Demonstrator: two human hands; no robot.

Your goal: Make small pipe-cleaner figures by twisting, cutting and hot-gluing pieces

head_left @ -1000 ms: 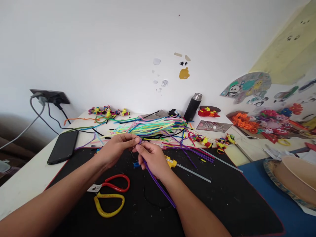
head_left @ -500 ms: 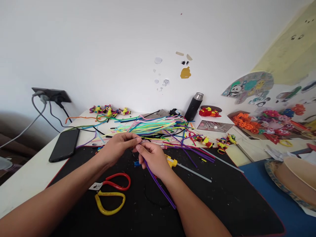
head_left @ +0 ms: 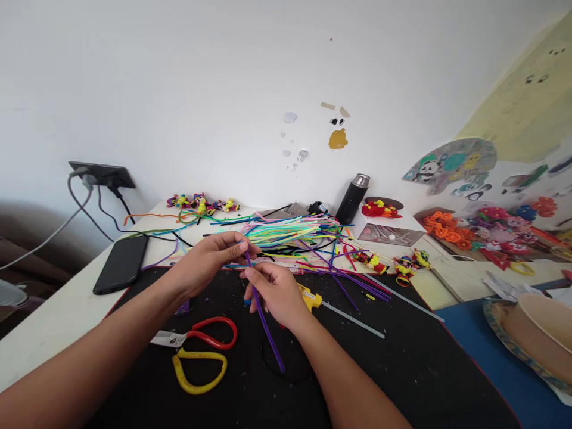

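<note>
A purple pipe cleaner [head_left: 267, 332] runs between both hands, its long end hanging down toward me over the black mat. My left hand [head_left: 223, 257] pinches its upper end between thumb and finger. Just below, my right hand [head_left: 274, 292] is closed on the same pipe cleaner, thumb against the fingers. Partly behind my right hand lies a yellow glue gun [head_left: 310, 298] with a clear glue stick [head_left: 355, 320] sticking out of its back. Scissors [head_left: 205, 339] with one red and one yellow handle rest on the mat, left of the hanging end.
Beyond the hands is a heap of colourful pipe cleaners [head_left: 286, 231]. A phone [head_left: 120, 264] lies at the left. Behind stand a black flask [head_left: 353, 198] and a white box [head_left: 391, 229]. Small figures [head_left: 404, 271] lie at the right, near a bowl [head_left: 545, 316].
The pipe cleaner's hanging end has swung left, and its upper part now shows between the hands. My right hand has shifted slightly down from my left. The view has tilted a little.
</note>
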